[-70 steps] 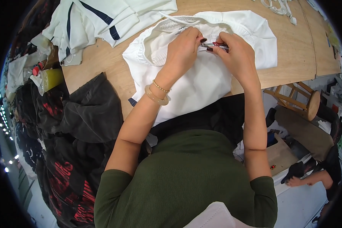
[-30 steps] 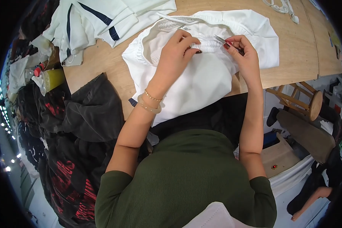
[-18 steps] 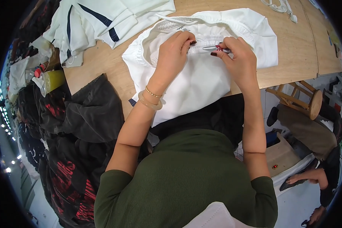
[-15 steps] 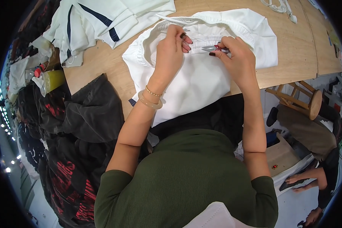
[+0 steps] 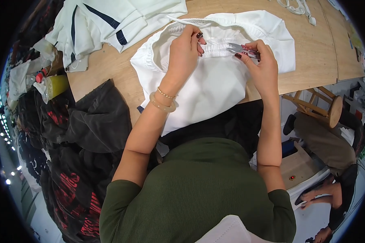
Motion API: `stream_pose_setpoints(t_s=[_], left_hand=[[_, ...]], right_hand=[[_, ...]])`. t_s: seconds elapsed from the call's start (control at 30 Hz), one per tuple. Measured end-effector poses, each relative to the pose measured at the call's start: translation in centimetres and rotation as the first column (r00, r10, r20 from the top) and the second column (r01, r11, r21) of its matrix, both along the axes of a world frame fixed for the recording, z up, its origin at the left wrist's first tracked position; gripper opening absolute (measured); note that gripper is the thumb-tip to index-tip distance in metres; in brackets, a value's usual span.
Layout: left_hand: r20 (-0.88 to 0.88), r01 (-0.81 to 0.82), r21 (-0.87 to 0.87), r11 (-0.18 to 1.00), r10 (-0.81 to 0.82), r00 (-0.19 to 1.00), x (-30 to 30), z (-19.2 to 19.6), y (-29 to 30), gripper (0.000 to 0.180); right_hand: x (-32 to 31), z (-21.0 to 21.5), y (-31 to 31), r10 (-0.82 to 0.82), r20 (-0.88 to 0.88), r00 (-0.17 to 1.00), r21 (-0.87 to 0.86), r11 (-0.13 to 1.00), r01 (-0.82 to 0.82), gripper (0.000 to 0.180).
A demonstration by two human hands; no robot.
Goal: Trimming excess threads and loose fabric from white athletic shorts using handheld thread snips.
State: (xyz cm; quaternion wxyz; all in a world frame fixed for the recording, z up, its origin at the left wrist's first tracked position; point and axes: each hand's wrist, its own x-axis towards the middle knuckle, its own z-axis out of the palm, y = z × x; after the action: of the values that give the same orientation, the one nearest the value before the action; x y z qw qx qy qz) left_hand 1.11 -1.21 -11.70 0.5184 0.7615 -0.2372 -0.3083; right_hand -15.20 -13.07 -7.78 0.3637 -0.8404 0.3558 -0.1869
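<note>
A white garment [image 5: 207, 87] with a gathered elastic waistband [image 5: 218, 47] lies spread on the wooden table in front of me. My right hand [image 5: 265, 67] grips small thread snips [image 5: 238, 49] with silver blades and red on the handles. Their blades are apart and point left, over the right part of the waistband. My left hand [image 5: 184, 52] is closed in a pinch at the waistband, left of the blades. Whatever its fingertips hold is too small to make out. A white drawstring [image 5: 177, 20] shows along the far side of the waist opening.
Another white garment [image 5: 97, 24] with navy stripes lies at the far left. White cords [image 5: 298, 7] lie at the back right. Dark clothes [image 5: 97, 117] and a yellow drink cup [image 5: 56, 87] are at left. A wooden stool [image 5: 334, 111] and another person's hands [image 5: 320, 194] appear at right.
My right hand has drawn the snips to the right, away from my left hand, and their blades now spread wider. My left hand has shifted slightly and stays pinched.
</note>
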Motion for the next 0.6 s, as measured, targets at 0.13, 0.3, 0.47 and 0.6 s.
stream_pose_setpoints(t_s=[0.13, 0.3, 0.47, 0.6], left_hand=[[0.274, 0.232, -0.122, 0.965, -0.192, 0.943, -0.1, 0.2, 0.9, 0.002], [0.409, 0.272, -0.066, 0.960, -0.222, 0.885, -0.6, 0.4, 0.7, 0.001], [0.166, 0.230, -0.059, 0.971, -0.218, 0.962, -0.2, 0.0, 0.6, 0.004], [0.111, 0.190, -0.121, 0.974, -0.177, 0.978, -0.3, -0.2, 0.4, 0.003]], right_hand=[[0.2, -0.3, -0.1, -0.001, 0.015, 1.000, 0.022, 1.000, 0.001, 0.025], [0.4, -0.5, 0.3, 0.046, -0.008, 0.999, -0.025, 0.999, -0.046, 0.022], [1.1, 0.3, 1.0, 0.114, -0.046, 0.992, -0.174, 0.977, -0.121, 0.020], [1.6, 0.0, 1.0, 0.151, -0.025, 0.988, -0.277, 0.949, -0.152, 0.020]])
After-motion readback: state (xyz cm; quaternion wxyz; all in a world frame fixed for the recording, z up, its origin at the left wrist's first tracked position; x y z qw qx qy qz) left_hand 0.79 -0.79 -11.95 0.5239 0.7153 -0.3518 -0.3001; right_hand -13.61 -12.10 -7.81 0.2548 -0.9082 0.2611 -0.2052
